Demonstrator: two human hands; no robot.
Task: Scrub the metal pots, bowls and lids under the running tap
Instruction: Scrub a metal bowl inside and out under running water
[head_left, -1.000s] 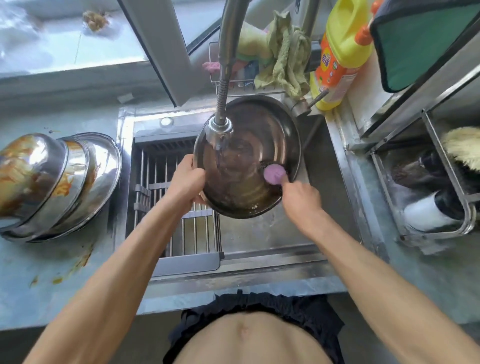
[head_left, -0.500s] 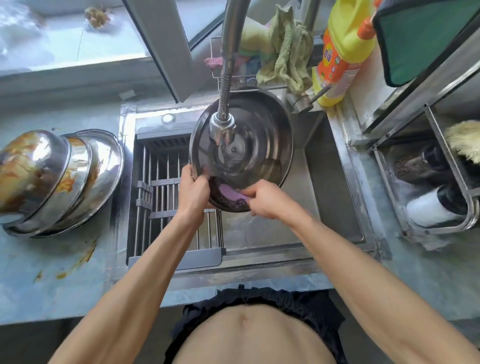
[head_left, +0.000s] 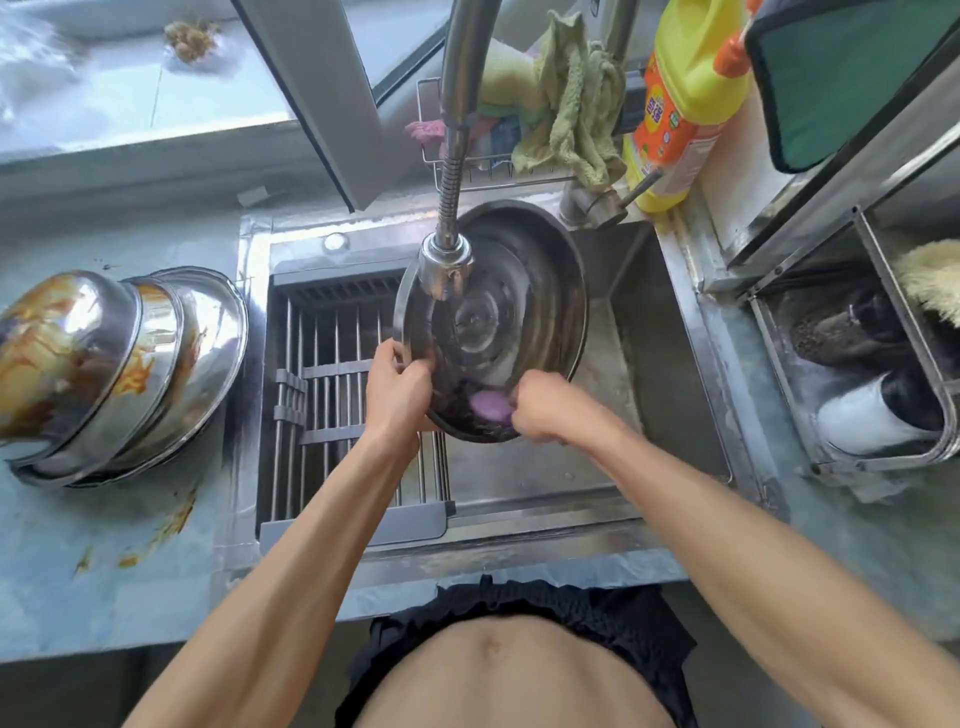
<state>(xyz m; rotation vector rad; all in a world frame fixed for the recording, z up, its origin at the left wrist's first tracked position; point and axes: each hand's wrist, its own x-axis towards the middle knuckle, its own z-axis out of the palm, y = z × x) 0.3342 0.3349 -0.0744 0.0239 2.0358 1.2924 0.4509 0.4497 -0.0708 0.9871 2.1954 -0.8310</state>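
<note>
A round metal bowl (head_left: 524, 291) is tilted over the sink under the tap head (head_left: 444, 265), its inside facing me. My left hand (head_left: 397, 387) grips its left rim. My right hand (head_left: 543, 408) holds a purple scrubbing pad (head_left: 491, 406) against the bowl's near inner wall. Three sauce-stained metal bowls (head_left: 109, 364) lie nested upside down on the counter at the left.
A slatted drain rack (head_left: 332, 415) covers the sink's left half. A yellow detergent bottle (head_left: 685, 98) and a green cloth (head_left: 571, 104) stand behind the sink (head_left: 660, 395). A wire basket (head_left: 883, 374) with brushes sits at the right. Sauce smears mark the left counter.
My right hand has moved the pad from the bowl's right wall down to its near edge. The bowl has tipped more upright toward me.
</note>
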